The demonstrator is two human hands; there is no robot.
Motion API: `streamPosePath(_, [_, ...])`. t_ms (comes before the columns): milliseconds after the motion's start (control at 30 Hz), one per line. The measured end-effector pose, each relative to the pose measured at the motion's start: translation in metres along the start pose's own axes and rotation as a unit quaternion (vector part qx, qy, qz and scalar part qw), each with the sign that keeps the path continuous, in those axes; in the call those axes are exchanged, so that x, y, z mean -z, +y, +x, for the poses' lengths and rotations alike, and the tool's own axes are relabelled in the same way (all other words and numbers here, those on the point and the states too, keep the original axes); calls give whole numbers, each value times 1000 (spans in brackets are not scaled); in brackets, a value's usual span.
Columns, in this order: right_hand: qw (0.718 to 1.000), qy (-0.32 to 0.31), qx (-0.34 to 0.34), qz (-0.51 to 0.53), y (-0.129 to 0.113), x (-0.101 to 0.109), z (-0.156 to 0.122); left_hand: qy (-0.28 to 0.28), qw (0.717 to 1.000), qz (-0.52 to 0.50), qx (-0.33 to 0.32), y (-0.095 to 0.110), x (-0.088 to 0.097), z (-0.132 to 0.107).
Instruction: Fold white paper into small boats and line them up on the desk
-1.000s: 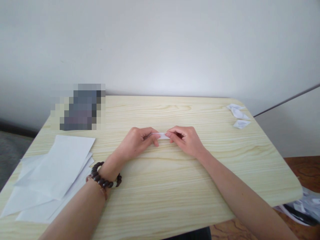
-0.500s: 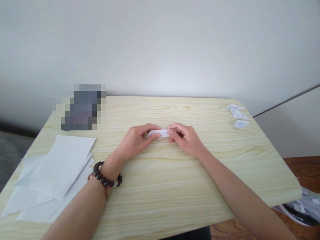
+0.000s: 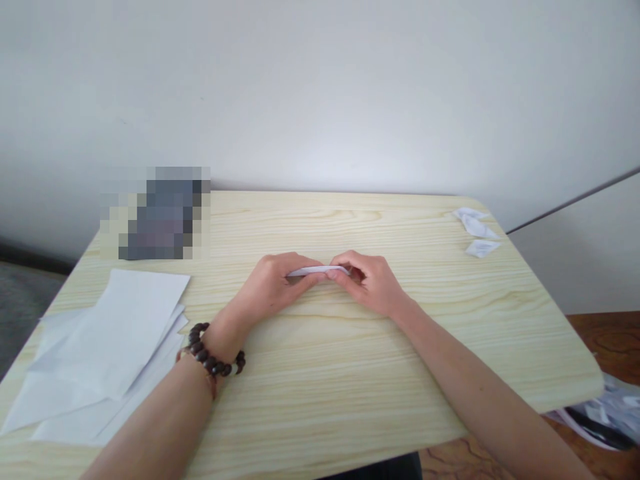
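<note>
Between my two hands is a narrow strip of folded white paper (image 3: pixel 306 271), turned nearly edge-on to me above the middle of the table. My left hand (image 3: pixel 280 280) pinches it from the left, thumb below and fingers behind. My right hand (image 3: pixel 367 280) grips its right end between thumb and forefinger. Both thumb tips nearly meet at the paper's middle. My fingers hide part of it. A dark beaded bracelet (image 3: pixel 213 360) circles my left wrist.
White paper sheets (image 3: pixel 135 320) lie loosely stacked at the left. Behind them a dark, pixelated object (image 3: pixel 163 220) rests near the wall. Several small folded paper pieces (image 3: pixel 483 249) lie at the table's (image 3: pixel 500 333) far right corner. A bin with a bag (image 3: pixel 610 413) stands below right.
The folded paper has tilted from showing its flat face to nearly edge-on. My hands have drawn slightly closer together, thumbs moving toward the paper's middle.
</note>
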State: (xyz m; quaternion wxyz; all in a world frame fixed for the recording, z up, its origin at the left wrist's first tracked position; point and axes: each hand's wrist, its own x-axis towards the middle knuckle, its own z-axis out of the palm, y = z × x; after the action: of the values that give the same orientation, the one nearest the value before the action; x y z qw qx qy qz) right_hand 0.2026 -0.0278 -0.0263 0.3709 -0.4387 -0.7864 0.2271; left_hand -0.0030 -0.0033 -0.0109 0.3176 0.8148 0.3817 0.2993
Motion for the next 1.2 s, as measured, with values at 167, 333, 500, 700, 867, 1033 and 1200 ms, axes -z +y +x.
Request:
streamPosePath(167, [997, 12, 68, -42, 1, -2, -2, -9, 1000, 2, -20, 0, 0, -1])
streamPosePath(333, [997, -2, 69, -46, 2, -1, -2, -38, 999, -27, 3, -2, 0, -1])
streamPosePath(500, [999, -9, 26, -17, 0, -1, -2, -41, 995, -64, 67, 3, 2, -1])
streamPosePath(700, [1000, -11, 1, 19, -3, 1, -1, -26, 989, -74, 126, 8, 2, 0])
streamPosePath(867, [999, -19, -26, 19, -2, 0, 0, -28, 987, -82, 138, 8, 1, 0])
streamPosePath(1033, [1000, -29, -6, -4, -1, 0, -1, -72, 993, -50, 81, 3, 1, -1])
streamPosePath(1200, [1000, -18, -1, 5, -2, 1, -1, -91, 992, -49, 72, 4, 4, -1])
